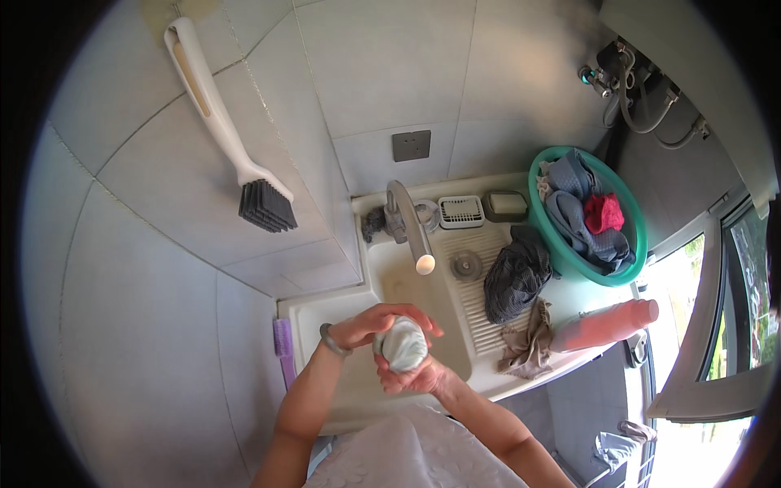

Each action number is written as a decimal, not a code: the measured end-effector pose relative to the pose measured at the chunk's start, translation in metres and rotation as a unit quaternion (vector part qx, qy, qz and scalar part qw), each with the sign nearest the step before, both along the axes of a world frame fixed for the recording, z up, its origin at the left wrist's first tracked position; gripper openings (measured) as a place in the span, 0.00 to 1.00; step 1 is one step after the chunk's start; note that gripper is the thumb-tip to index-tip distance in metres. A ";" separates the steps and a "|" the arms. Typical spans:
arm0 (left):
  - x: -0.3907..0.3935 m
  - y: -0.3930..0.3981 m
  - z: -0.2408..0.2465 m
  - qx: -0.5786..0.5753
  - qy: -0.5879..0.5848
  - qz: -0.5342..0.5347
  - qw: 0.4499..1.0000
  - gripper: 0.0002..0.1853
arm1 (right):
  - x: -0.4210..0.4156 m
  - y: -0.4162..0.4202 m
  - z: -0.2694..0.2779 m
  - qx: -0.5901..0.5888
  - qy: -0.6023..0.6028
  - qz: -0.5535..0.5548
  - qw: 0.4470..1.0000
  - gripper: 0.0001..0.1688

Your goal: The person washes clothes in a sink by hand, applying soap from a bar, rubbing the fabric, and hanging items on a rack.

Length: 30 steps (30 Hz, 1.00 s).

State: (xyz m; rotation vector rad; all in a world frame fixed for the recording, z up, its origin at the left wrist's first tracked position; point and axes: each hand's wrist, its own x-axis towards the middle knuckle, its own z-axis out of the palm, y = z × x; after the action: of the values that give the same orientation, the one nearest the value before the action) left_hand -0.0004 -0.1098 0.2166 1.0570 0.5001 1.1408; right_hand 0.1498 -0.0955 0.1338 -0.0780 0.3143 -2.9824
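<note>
Over the white laundry sink (421,287), my two hands hold a bunched pale cloth (405,346), which looks wet and twisted into a tight wad. My left hand (381,320), with a bracelet at its wrist, curls around the cloth's far side. From the near right, my right hand (410,377) grips it underneath, partly hidden by the wad. A metal faucet (410,226) arches just beyond my hands, and no stream of water shows at its spout. Right of the basin, a dark patterned cloth (518,274) and a brown cloth (528,344) lie on the ribbed washboard (451,244).
A green tub (637,256) of blue and red clothes stands at the back right. Near it are a pink bottle (604,326), a bar of soap (507,202) and a white soap dish (461,211). A purple brush (284,348) lies left; a white-handled brush (226,122) hangs on the wall.
</note>
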 end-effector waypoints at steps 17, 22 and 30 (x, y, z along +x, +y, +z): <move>0.042 -0.011 0.038 -0.104 0.110 0.256 0.955 0.09 | 0.011 -0.007 0.088 0.330 -0.280 -0.133 0.891 0.11; 0.051 -0.009 0.005 -0.112 0.135 0.324 0.929 0.10 | 0.008 -0.008 0.044 0.447 -0.326 -0.208 0.807 0.13; 0.065 -0.014 -0.063 -0.120 0.192 0.428 0.875 0.10 | 0.002 -0.017 -0.025 0.542 -0.365 -0.248 0.716 0.21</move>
State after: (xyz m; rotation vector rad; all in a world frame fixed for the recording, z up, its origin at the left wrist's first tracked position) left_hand 0.0643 -0.1240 0.1541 0.8439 1.4944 1.5743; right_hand 0.1514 -0.1127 0.1091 1.4109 2.0529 -2.3557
